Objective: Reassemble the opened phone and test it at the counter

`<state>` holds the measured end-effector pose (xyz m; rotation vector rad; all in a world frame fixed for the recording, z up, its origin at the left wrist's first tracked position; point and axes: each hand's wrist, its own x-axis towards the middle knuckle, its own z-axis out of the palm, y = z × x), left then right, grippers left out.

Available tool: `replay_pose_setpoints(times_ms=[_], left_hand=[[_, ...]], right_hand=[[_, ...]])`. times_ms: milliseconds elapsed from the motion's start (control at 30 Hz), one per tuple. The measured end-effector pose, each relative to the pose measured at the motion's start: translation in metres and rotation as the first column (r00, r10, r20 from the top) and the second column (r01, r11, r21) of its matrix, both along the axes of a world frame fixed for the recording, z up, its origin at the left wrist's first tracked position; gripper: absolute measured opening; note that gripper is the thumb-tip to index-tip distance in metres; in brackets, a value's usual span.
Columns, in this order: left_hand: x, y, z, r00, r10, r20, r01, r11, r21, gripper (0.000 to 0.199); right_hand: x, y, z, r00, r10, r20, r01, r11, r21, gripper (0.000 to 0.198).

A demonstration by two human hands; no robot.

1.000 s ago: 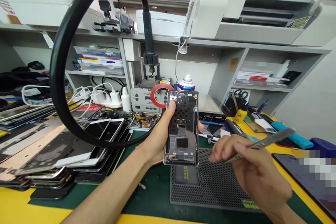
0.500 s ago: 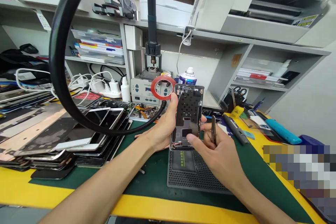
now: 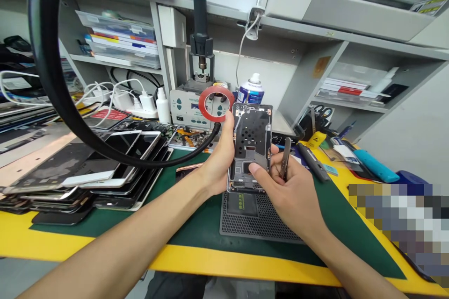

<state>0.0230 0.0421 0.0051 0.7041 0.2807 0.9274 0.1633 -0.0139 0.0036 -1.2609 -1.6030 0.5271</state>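
My left hand (image 3: 224, 159) grips the left edge of an opened phone frame (image 3: 258, 135), thumb along its side, fingers hidden behind. The frame is black and grey inside, tilted upright, and shows a dark square patch low down. My right hand (image 3: 287, 182) has its thumb on that lower part, with fingers at the right edge. Between its curled fingers it also holds a slim dark metal tool that looks like tweezers (image 3: 286, 156), pointing up. Below the phone frame lies a grey honeycomb-patterned mat (image 3: 245, 224).
A stack of phones and screens (image 3: 115, 168) stands at left under a thick black hose (image 3: 49, 56). Behind are a control box (image 3: 187, 107), a red tape roll (image 3: 206, 111), a spray can (image 3: 250, 88) and a white bottle (image 3: 162, 107). Scissors (image 3: 321, 117) and a turquoise tool (image 3: 377, 166) are right.
The whole view has shifted, with the shelves higher in the picture and more of the table's front edge showing. Both hands keep hold of the phone frame, which leans slightly differently.
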Motion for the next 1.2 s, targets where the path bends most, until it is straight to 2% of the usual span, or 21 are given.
replay_pose_setpoints(times_ms=[100,500,700,900,1000,1067,1200], left_hand=[[0.0,0.003,-0.003,0.998,-0.067,0.02,0.067,0.997,0.025,0.085],[-0.001,0.0,0.001,0.989,-0.145,0.012,0.145,0.989,0.008,0.092],[-0.001,-0.004,0.0,0.996,-0.088,0.011,0.087,0.995,0.048,0.085],[-0.004,-0.004,0.0,0.997,-0.069,-0.015,0.071,0.987,0.146,0.084],[-0.005,-0.003,-0.001,0.999,-0.038,-0.028,0.043,0.984,0.171,0.084],[-0.003,-0.002,-0.001,1.0,-0.007,-0.026,0.012,0.986,0.164,0.084],[0.0,-0.001,-0.003,0.999,0.041,-0.03,-0.038,0.994,0.106,0.086]], right_hand=[[0.0,0.0,-0.001,1.0,-0.009,0.003,0.009,1.0,0.007,0.043],[0.003,-0.005,0.001,0.998,0.057,-0.017,-0.056,0.998,0.04,0.021],[0.002,-0.007,0.002,0.999,0.048,0.021,-0.05,0.993,0.105,0.027],[0.006,-0.008,-0.005,0.996,0.072,0.047,-0.076,0.993,0.089,0.013],[0.006,-0.005,-0.002,0.996,0.09,0.012,-0.09,0.996,0.028,0.018],[0.006,-0.001,0.002,0.993,0.114,-0.036,-0.116,0.991,-0.07,0.025],[0.007,0.006,0.006,0.978,0.163,-0.133,-0.195,0.939,-0.282,0.037]])
